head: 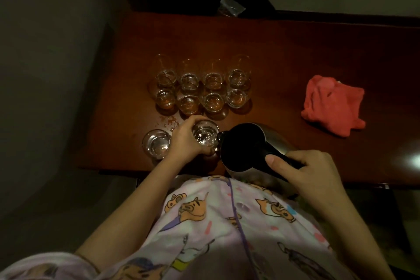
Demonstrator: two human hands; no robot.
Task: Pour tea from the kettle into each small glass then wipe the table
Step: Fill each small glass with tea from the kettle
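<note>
Head view: we gripped kettle (pixel 245 145) handle in right hand (pixel 311 170), spout at glass (pixel 205 135) held by left hand (pixel 184 141) fingers. Eight glasses (pixel 202 88) apparently filled; another (pixel 156 143) beside; cloth (pixel 333 108) untouched on desk (pixel 295 57).

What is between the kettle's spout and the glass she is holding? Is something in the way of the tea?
Nothing visible is in the way. The kettle, tilted by the right hand, has its spout right at the rim of the glass that the left hand holds.
</note>
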